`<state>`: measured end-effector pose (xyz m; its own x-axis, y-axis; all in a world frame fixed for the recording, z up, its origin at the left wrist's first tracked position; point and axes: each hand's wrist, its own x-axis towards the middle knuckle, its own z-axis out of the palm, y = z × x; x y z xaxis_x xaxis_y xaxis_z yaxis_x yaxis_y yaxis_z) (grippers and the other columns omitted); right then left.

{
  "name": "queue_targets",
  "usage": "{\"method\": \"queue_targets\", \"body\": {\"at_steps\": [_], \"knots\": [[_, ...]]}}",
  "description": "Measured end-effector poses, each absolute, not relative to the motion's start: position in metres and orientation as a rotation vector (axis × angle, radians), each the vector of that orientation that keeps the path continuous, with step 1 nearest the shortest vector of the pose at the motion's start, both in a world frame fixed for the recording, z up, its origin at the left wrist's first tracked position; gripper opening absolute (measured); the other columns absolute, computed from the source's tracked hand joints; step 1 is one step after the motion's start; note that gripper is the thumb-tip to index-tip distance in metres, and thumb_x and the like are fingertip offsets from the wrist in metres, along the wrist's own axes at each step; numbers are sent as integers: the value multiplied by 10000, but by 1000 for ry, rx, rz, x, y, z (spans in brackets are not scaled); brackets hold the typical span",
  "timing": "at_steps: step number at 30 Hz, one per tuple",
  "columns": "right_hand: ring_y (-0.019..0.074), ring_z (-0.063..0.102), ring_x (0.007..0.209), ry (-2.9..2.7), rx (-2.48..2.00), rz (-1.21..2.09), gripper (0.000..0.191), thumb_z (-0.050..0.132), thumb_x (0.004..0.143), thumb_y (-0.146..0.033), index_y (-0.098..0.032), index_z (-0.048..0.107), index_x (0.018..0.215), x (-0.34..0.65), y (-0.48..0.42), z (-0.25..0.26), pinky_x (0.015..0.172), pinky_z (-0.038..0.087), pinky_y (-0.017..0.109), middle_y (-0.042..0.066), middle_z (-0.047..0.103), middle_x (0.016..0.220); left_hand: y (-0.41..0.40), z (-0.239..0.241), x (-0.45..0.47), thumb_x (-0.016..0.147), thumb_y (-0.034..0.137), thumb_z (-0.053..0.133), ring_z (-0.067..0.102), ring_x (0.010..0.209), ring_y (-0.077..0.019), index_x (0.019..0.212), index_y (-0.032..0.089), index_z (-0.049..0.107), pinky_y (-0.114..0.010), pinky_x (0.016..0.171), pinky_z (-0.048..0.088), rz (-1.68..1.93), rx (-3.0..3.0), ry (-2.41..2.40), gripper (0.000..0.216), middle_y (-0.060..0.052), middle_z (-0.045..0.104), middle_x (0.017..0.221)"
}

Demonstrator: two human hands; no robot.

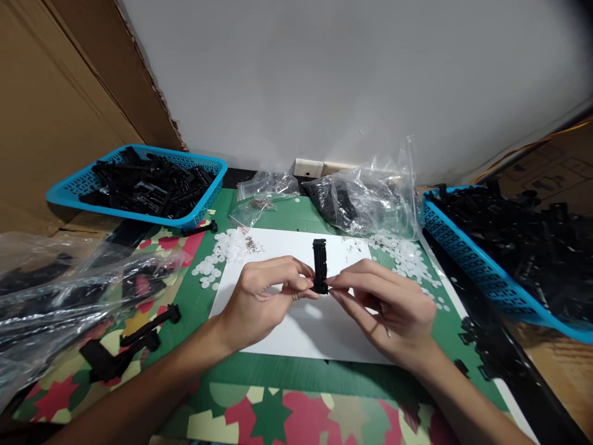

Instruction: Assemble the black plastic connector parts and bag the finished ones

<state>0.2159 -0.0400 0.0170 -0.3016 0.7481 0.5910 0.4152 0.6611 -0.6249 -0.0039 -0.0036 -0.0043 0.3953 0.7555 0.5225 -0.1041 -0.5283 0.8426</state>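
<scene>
A narrow black plastic part [320, 262] stands upright over the white sheet [296, 330], in front of me. My left hand [264, 296] pinches its lower end from the left, thumb and forefinger closed on it. From the right, the fingertips of my right hand [389, 303] press together against the same lower end. Whether a smaller piece sits between those right fingertips is hidden. A thin light sliver shows by the curled fingers of my right hand. Small metal pieces [252, 245] and white translucent discs [208, 262] lie scattered at the sheet's far left corner.
Blue baskets full of black parts stand at the left [194, 216] and right [486, 284]. Clear plastic bags [365, 198] lie at the back by the wall. More white discs [407, 256] spread at the right. Loose black parts [115, 358] lie near my left forearm.
</scene>
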Motion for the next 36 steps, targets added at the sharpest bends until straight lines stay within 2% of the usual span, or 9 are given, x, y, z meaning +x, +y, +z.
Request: {"method": "queue_targets", "body": {"at_steps": [4, 11, 15, 18, 22, 25, 29, 33, 36], "knots": [[115, 501, 559, -1867, -965, 474, 210, 712, 924, -70, -212, 739, 1076, 217, -41, 17, 489, 382, 271, 35, 702, 822, -4, -5, -5, 962, 82, 675, 728, 809, -157, 796, 170, 695, -262, 719, 676, 1217, 1793, 595, 189, -65, 746, 858], [131, 550, 597, -1892, -963, 482, 164, 703, 932, -72, -214, 736, 1009, 218, -39, 19, 499, 385, 284, 41, 703, 829, -4, -3, -5, 955, 59, 677, 725, 802, -147, 810, 169, 698, -255, 729, 656, 1191, 1779, 583, 183, -59, 754, 883], [156, 584, 662, -1761, -1022, 495, 131, 632, 1011, -168, -227, 746, 1041, 221, -42, 18, 553, 422, 300, 45, 686, 834, -4, -2, -4, 896, 110, 781, 732, 819, -170, 772, 168, 687, -267, 734, 623, 1219, 1789, 690, 166, -62, 763, 872], [143, 544, 634, -1655, -1127, 589, 216, 616, 1043, -268, -254, 724, 1229, 224, -41, 14, 531, 413, 282, 27, 642, 846, -5, -1, -4, 863, 145, 824, 744, 841, -187, 772, 165, 706, -280, 770, 611, 1176, 1665, 739, 151, -66, 775, 853], [123, 460, 578, -1652, -1098, 845, 555, 634, 1024, -512, -287, 545, 1523, 230, -35, 7, 470, 376, 264, 46, 634, 950, -6, 5, -3, 871, 185, 825, 734, 797, -170, 871, 159, 761, -256, 732, 608, 945, 1479, 650, 68, -68, 780, 855], [116, 435, 563, -1631, -990, 989, 500, 568, 1030, -608, -242, 685, 1350, 231, -31, 4, 468, 356, 257, 45, 632, 878, -7, 7, -2, 904, 257, 812, 704, 752, -148, 915, 155, 755, -243, 705, 589, 846, 1398, 592, 117, -64, 763, 855], [97, 447, 550, -1576, -1088, 948, 252, 680, 1017, -416, -196, 774, 940, 227, -29, 6, 480, 336, 237, 8, 602, 724, -5, 5, -1, 927, 311, 799, 690, 787, -139, 1004, 161, 740, -247, 758, 574, 858, 1403, 641, 179, -54, 742, 892], [72, 357, 484, -1508, -1214, 977, 224, 755, 965, -370, -176, 784, 857, 222, -28, 7, 434, 264, 231, -28, 533, 608, -3, -2, 0, 772, 286, 935, 693, 849, -159, 1151, 189, 729, -251, 732, 575, 935, 1585, 744, 443, -70, 759, 1078], [69, 334, 453, -1473, -1224, 1086, 269, 756, 958, -413, -166, 795, 858, 218, -28, 5, 415, 240, 233, -45, 480, 540, -4, -8, -1, 802, 235, 908, 682, 789, -139, 1136, 195, 738, -245, 695, 565, 1014, 1788, 814, 377, -62, 781, 1090]]}}
